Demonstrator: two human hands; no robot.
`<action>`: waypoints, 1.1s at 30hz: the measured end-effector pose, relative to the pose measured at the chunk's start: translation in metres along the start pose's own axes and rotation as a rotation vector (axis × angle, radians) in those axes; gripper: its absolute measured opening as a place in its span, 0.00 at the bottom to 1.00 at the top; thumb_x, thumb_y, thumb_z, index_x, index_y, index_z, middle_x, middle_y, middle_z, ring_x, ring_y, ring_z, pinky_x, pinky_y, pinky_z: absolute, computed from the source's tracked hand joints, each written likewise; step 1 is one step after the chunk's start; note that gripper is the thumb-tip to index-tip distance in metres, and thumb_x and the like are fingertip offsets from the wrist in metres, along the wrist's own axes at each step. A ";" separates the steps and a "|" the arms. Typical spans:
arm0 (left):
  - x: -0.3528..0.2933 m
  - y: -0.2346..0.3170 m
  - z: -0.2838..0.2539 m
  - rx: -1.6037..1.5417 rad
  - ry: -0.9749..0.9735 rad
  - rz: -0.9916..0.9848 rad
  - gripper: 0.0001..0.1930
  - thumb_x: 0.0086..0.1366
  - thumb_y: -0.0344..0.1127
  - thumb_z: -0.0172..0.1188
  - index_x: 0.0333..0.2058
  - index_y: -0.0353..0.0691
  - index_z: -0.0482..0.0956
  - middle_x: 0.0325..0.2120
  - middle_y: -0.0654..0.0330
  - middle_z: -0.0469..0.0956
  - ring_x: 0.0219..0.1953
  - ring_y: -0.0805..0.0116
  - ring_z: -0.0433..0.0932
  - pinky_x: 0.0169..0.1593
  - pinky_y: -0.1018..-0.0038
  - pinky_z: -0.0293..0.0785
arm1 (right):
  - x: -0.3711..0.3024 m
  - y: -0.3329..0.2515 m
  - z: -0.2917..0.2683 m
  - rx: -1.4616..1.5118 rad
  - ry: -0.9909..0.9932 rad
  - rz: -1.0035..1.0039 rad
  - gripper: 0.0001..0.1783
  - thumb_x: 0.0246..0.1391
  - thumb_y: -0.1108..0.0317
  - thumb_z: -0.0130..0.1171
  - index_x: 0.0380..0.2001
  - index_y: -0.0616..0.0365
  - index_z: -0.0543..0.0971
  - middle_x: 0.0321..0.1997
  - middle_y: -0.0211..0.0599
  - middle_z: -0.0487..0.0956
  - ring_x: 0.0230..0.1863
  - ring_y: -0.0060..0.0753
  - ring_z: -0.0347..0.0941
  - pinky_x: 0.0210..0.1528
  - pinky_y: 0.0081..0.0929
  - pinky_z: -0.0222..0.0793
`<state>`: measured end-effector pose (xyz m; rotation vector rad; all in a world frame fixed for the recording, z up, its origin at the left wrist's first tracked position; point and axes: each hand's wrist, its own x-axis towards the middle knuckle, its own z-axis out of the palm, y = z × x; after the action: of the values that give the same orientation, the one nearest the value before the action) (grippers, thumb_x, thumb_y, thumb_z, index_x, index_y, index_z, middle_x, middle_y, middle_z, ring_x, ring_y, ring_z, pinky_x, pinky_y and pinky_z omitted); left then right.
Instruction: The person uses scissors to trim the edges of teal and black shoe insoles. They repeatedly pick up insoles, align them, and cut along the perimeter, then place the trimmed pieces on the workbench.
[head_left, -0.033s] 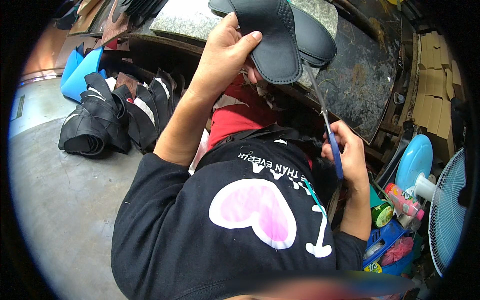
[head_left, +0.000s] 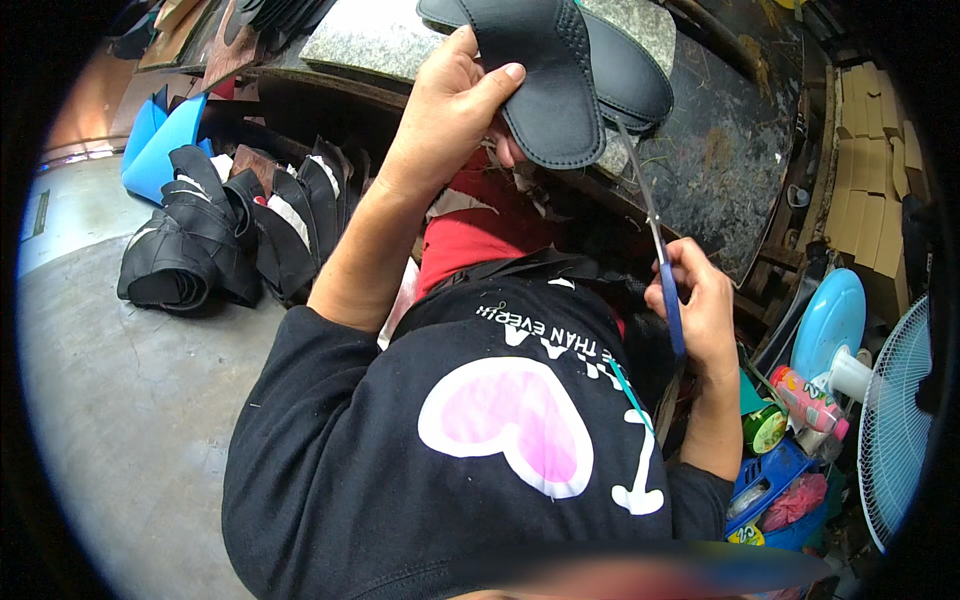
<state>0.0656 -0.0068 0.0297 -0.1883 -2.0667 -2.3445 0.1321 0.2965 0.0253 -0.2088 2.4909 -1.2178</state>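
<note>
My left hand (head_left: 450, 110) grips a black stitched leather piece (head_left: 555, 115), its thumb on top and fingers curled beneath. The piece has rounded ends, a seam along its edge and a textured band near the top. Behind it lies another black stitched oblong piece (head_left: 632, 70), partly hidden. Closed round the blue handles of long scissors (head_left: 672, 315) is my right hand (head_left: 708, 310). The grey blades point up and away, with their tip beside the lower right edge of the leather. Whether the tip touches the leather or a thread, I cannot tell.
A pale stone slab (head_left: 370, 40) lies on the dark worktable (head_left: 715, 190). At left, bundled black leather pieces (head_left: 185, 245) sit on the floor beside a blue sheet (head_left: 160, 150). To the right are a fan (head_left: 905, 430), a pink bottle (head_left: 805, 398) and stacked tan cartons (head_left: 868, 170).
The scissors' tip has shifted slightly right and up along the leather's edge, and my right hand has shifted a little with it. My left hand and the leather look unmoved.
</note>
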 end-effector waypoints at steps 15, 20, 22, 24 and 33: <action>-0.001 -0.002 0.003 -0.246 -0.042 -0.040 0.14 0.71 0.29 0.52 0.53 0.31 0.68 0.29 0.54 0.81 0.18 0.71 0.80 0.16 0.81 0.76 | -0.005 -0.004 -0.023 -0.579 0.243 -0.343 0.23 0.41 0.52 0.75 0.31 0.56 0.77 0.19 0.37 0.76 0.21 0.40 0.76 0.26 0.33 0.68; -0.001 -0.006 0.009 -0.472 -0.137 -0.124 0.14 0.71 0.28 0.53 0.53 0.31 0.67 0.32 0.53 0.80 0.20 0.70 0.81 0.17 0.80 0.77 | 0.023 -0.009 -0.021 0.591 0.036 0.045 0.10 0.59 0.65 0.64 0.34 0.58 0.74 0.27 0.33 0.82 0.24 0.18 0.74 0.27 0.16 0.68; -0.004 -0.008 0.016 -0.522 -0.167 -0.170 0.15 0.71 0.28 0.53 0.54 0.31 0.67 0.34 0.53 0.80 0.21 0.70 0.81 0.18 0.80 0.78 | 0.032 -0.020 -0.015 0.697 0.073 -0.123 0.11 0.57 0.70 0.65 0.38 0.59 0.73 0.31 0.35 0.82 0.27 0.19 0.75 0.33 0.16 0.71; -0.006 -0.008 0.024 -0.519 -0.179 -0.178 0.16 0.71 0.29 0.53 0.55 0.32 0.65 0.34 0.52 0.80 0.22 0.70 0.82 0.18 0.79 0.79 | 0.040 -0.034 -0.002 0.833 0.114 -0.219 0.13 0.55 0.72 0.67 0.39 0.59 0.72 0.32 0.34 0.81 0.28 0.19 0.75 0.34 0.16 0.70; -0.017 -0.006 0.039 -0.378 -0.133 -0.118 0.17 0.72 0.29 0.53 0.55 0.33 0.63 0.28 0.52 0.80 0.17 0.69 0.79 0.16 0.79 0.75 | 0.056 -0.045 0.004 0.652 0.182 -0.387 0.14 0.55 0.72 0.66 0.41 0.56 0.71 0.27 0.24 0.71 0.25 0.14 0.68 0.28 0.14 0.64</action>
<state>0.0852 0.0315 0.0269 -0.2361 -1.7029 -2.8510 0.0804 0.2493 0.0441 -0.4294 2.0967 -2.2163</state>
